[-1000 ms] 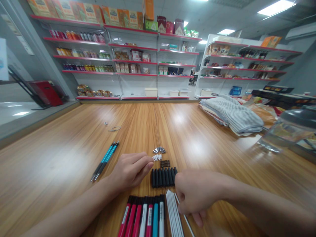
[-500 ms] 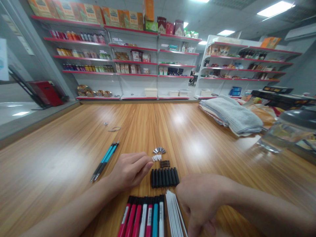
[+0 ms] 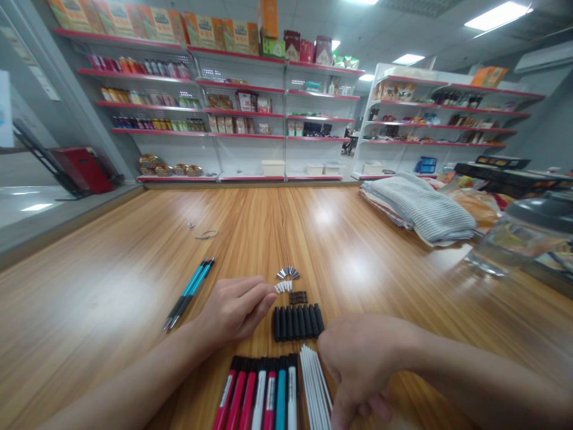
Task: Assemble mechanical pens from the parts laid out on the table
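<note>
My left hand [image 3: 239, 307] rests on the table with its fingers curled together, its fingertips beside several small white pieces [image 3: 283, 286]. Nothing shows in it. Bent downward, my right hand [image 3: 358, 358] has one digit alongside a bundle of thin white pen refills [image 3: 314, 385], while its other fingers curl under, partly cut off by the frame. Left of the refills lies a row of pen barrels [image 3: 257, 391] in pink, white and blue with black ends. Above them are several black grips [image 3: 298, 322], small dark brown pieces [image 3: 298, 297] and a fan of silver metal tips [image 3: 287, 273].
Two blue-and-black pens [image 3: 190, 292] lie at the left, with a thin ring [image 3: 206, 235] farther back. Folded striped cloth [image 3: 423, 206] and a clear jar [image 3: 514, 233] with a dark lid stand at the right. Stocked shelves [image 3: 242, 113] rise behind the table.
The outermost white refill on the right has shifted left, closer to the bundle, with my right hand beside it. My left hand has stayed in place.
</note>
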A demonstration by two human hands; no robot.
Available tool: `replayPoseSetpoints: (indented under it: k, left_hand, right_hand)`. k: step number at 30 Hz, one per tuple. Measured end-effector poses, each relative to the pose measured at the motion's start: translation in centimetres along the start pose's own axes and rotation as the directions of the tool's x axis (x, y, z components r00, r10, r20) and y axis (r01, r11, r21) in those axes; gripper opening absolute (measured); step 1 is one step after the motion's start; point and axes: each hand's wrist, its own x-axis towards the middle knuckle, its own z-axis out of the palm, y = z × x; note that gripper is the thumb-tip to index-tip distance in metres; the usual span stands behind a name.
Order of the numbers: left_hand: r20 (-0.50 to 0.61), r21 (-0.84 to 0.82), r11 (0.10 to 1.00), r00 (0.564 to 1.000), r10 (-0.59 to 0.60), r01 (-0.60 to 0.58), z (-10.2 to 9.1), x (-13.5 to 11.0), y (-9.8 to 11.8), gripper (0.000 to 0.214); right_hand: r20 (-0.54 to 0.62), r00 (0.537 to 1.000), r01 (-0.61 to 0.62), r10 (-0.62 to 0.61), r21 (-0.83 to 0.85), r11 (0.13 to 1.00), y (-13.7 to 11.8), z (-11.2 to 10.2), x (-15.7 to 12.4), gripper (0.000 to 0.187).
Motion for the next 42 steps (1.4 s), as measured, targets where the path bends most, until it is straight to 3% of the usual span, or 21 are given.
replayPoseSetpoints:
  k: [31, 42]
  left_hand:
    - [0.014, -0.033, 0.999, 1.0, -0.002, 0.003, 0.04, -0.11, -0.16, 0.013]
    - [0.012, -0.035, 0.999, 1.0, -0.004, 0.004, 0.04, -0.13, -0.22, 0.013]
  right_hand:
    - [0.043, 0.998, -0.042, 0.041, 0.017, 0.999, -0.39, -0.17, 0.05, 0.043]
    - [-0.039, 0.999, -0.009, 0.009, -0.002, 1.0, 0.29, -0.24, 0.17, 0.042]
